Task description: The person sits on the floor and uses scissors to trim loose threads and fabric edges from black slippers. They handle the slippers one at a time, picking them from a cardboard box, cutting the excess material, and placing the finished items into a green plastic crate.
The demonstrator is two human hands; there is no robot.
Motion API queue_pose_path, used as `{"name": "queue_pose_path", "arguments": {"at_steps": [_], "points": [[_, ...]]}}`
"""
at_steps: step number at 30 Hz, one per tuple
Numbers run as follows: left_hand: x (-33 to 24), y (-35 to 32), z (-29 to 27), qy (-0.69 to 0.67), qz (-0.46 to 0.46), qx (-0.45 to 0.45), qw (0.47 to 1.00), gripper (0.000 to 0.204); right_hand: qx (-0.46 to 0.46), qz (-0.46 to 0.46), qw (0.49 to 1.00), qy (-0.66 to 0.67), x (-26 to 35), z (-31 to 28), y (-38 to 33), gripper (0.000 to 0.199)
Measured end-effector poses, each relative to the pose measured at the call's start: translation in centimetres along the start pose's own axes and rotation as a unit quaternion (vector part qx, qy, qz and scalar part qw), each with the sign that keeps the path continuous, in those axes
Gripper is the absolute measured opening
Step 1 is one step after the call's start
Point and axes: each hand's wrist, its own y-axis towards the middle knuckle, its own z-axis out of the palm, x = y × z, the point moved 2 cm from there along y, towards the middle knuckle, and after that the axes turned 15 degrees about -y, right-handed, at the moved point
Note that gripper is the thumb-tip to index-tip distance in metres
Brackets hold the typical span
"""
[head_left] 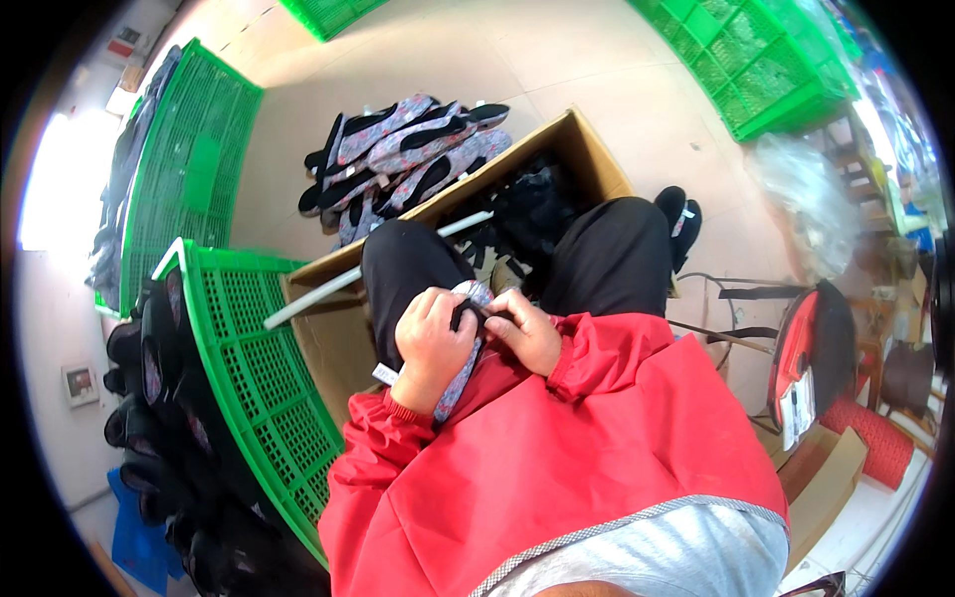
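Over my lap, my left hand [433,340] and my right hand [527,333] are both closed on a floral-patterned cloth slipper [458,390] with black parts. Its upper end is pinched between the thumbs and fingers, and the hands nearly meet there. A white tag [385,374] pokes out beside my left wrist. Much of the slipper is hidden behind my hands and red sleeves. Between my knees stands an open cardboard box [600,159] with black pieces [537,204] inside. A white rod [316,298] lies slantwise across the box, partly behind my left knee.
Beyond the box, floral slippers [418,149] lie heaped on the floor. A dark pair [678,221] rests by my right knee. Green crates [264,338] stand at left, with black slippers [149,418] alongside. Another green crate [761,70] and a plastic bag [811,204] are at right.
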Motion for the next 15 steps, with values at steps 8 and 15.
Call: {"name": "queue_pose_path", "arguments": {"at_steps": [8,15], "points": [[-0.9,-0.3,0.6,0.04,-0.009,0.026,0.999,0.016,-0.052,0.013,0.992,0.11,-2.5,0.1,0.9,0.013],[-2.3,0.5,0.9,0.042,0.04,0.046,0.997,0.02,-0.051,0.039,0.996,0.054,-2.0,-0.8,0.6,0.027]]}}
